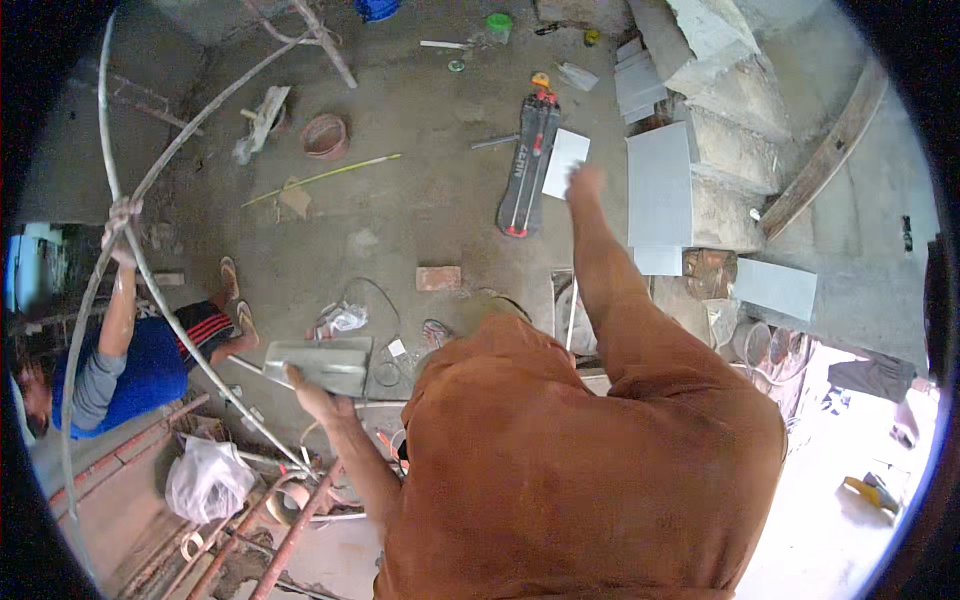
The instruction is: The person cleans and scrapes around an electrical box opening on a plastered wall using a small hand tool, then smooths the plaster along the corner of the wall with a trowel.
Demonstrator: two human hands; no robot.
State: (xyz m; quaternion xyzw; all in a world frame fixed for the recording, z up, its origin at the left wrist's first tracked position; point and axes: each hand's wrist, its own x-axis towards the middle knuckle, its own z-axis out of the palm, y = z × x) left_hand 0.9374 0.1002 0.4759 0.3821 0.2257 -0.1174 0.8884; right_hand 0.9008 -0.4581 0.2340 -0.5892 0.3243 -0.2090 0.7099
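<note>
My left hand point(318, 397) grips the near edge of a grey, smooth rectangular slab point(335, 368), thumb lying on top; whether it is a tile or a flat tool I cannot tell. My right arm stretches far forward, and my right hand point(586, 184), slightly blurred, closes on the right edge of a white tile point(566, 165). That tile lies right beside a long black tile cutter point(522, 180) with red fittings. The fingers under the tile's edge are hidden.
Larger pale tiles point(660, 190) lean by rough steps point(740, 160) at right. A brick point(438, 278), a reddish basin point(325, 136) and a yellow measuring stick point(320, 180) lie on the floor. At left, a person in blue point(130, 370) grasps tied poles point(122, 212).
</note>
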